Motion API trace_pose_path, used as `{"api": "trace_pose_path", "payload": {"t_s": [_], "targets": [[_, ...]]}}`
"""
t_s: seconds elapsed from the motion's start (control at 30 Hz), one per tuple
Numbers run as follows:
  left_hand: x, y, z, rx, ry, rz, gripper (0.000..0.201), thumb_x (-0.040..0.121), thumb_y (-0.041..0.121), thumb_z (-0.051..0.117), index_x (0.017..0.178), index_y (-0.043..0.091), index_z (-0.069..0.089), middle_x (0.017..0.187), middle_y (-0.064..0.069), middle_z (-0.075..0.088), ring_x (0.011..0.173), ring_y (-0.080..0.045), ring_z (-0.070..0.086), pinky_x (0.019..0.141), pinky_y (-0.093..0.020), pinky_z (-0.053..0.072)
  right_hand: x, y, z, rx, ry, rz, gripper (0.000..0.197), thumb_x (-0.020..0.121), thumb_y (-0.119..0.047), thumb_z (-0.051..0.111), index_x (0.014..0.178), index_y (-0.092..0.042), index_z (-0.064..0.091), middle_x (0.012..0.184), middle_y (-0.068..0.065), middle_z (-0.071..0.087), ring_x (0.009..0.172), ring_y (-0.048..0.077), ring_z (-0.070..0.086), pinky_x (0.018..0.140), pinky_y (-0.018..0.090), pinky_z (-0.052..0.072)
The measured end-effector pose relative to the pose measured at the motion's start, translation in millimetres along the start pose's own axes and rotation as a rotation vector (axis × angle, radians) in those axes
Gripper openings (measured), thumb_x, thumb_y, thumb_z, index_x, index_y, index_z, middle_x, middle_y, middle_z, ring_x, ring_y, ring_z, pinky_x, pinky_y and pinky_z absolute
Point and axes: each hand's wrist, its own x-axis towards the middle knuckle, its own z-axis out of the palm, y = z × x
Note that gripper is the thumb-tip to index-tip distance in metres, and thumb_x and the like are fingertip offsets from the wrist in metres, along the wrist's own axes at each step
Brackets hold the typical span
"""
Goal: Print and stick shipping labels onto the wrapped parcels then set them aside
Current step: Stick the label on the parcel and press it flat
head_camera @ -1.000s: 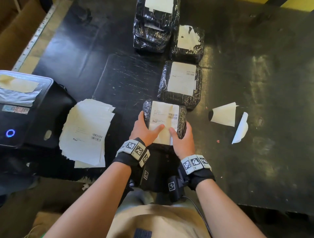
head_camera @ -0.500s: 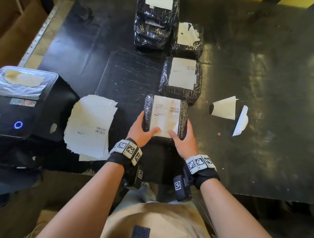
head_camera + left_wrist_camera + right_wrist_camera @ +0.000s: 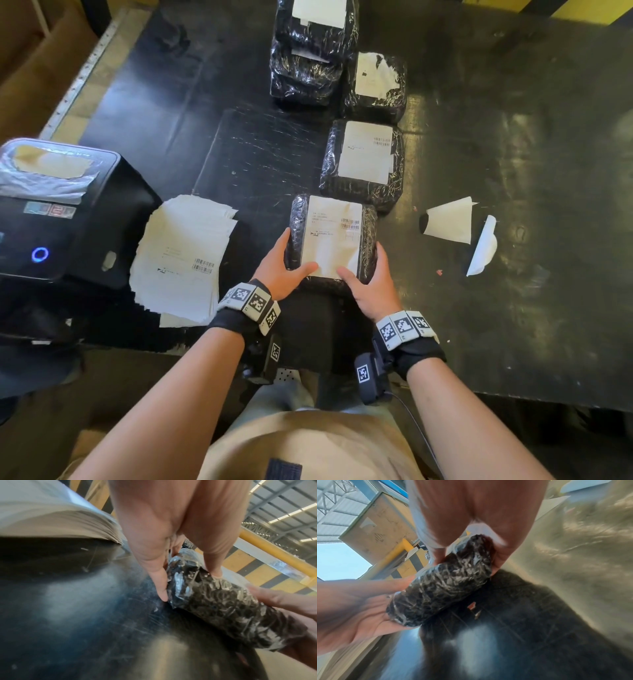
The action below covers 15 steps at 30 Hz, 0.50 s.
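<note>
Both hands have slid the labelled parcel [image 3: 331, 236] forward across the black table [image 3: 513, 308], closing on the next parcel [image 3: 363, 164] ahead. Left hand [image 3: 279, 270] and right hand [image 3: 371, 279] clamp its near corners, thumbs on the label [image 3: 334, 236]. Left of the parcel lie the label stack [image 3: 181, 253] and printer [image 3: 61, 212]; right, 2 backing scraps [image 3: 459, 229].

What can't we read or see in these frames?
- Label text on the held parcel: too small, head view.
- Left hand fingertips: hidden behind the parcel, head view.
- Top parcel: cut off by the upper edge, head view.
- Right hand: blurred, right wrist view.
</note>
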Motion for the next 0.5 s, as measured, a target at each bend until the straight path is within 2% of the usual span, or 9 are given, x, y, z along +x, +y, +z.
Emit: {"api": "trace_pose_path", "payload": {"t_s": [0.07,0.2,0.27,0.33,0.4,0.47,0.5], "targets": [[0,-1,-4,0.007,-0.015,0.000,0.086,0.087,0.028,0.069,0.152,0.023,0.013,0.150,0.001,0.038,0.136,-0.018,0.040,0.106,-0.034,0.037,-1,-2,-4,-0.004,-0.018,-0.002,0.092,0.083,-0.035,0.074,0.152,-0.025,0.015,0.152,-0.003,0.035,0.137,0.016,0.037,0.110,0.031,0.029],[-1,-4,-12,0.046,-0.064,-0.015,0.084,0.088,0.030,0.066,0.153,0.024,0.011,0.152,-0.001,0.036,0.135,-0.021,0.041,0.109,-0.044,0.039,-1,-6,-12,-0.042,-0.098,-0.007,0.084,0.090,-0.030,0.066,0.153,-0.023,0.010,0.153,-0.003,0.031,0.138,0.015,0.033,0.102,0.022,0.024],[-2,-5,-17,0.060,-0.074,-0.031,0.081,0.090,0.029,0.064,0.153,0.024,0.014,0.149,-0.003,0.040,0.130,-0.021,0.047,0.106,-0.041,0.043,1,-5,-17,-0.059,-0.115,0.011,0.086,0.091,-0.034,0.063,0.154,-0.023,0.005,0.158,-0.003,0.022,0.142,0.016,0.027,0.106,0.025,0.023],[-3,-7,-20,0.086,-0.067,-0.052,0.077,0.090,0.031,0.064,0.152,0.023,0.018,0.139,-0.004,0.050,0.119,-0.020,0.055,0.100,-0.040,0.048,4,-5,-20,-0.052,-0.085,0.073,0.091,0.089,-0.043,0.063,0.155,-0.023,0.004,0.161,-0.001,0.016,0.145,0.020,0.023,0.114,0.035,0.022],[-5,-10,-19,0.097,-0.047,-0.072,0.073,0.089,0.034,0.064,0.149,0.021,0.026,0.130,-0.005,0.056,0.109,-0.019,0.059,0.096,-0.042,0.051,8,-8,-20,-0.045,-0.082,0.136,0.089,0.087,-0.050,0.063,0.154,-0.019,0.013,0.159,0.002,0.024,0.143,0.022,0.029,0.113,0.039,0.027],[-5,-14,-16,0.067,-0.024,-0.073,0.067,0.089,0.034,0.064,0.146,0.018,0.033,0.128,-0.007,0.058,0.108,-0.019,0.060,0.094,-0.043,0.053,11,-12,-15,-0.026,-0.114,0.133,0.077,0.086,-0.050,0.065,0.147,-0.018,0.030,0.148,0.002,0.044,0.129,0.020,0.047,0.103,0.034,0.037],[-6,-16,-14,0.052,-0.014,-0.067,0.064,0.090,0.034,0.063,0.144,0.017,0.035,0.128,-0.007,0.057,0.109,-0.019,0.060,0.094,-0.043,0.053,11,-13,-12,-0.002,-0.111,0.124,0.075,0.085,-0.048,0.067,0.144,-0.018,0.033,0.141,0.000,0.050,0.120,0.018,0.051,0.098,0.031,0.040]]}}
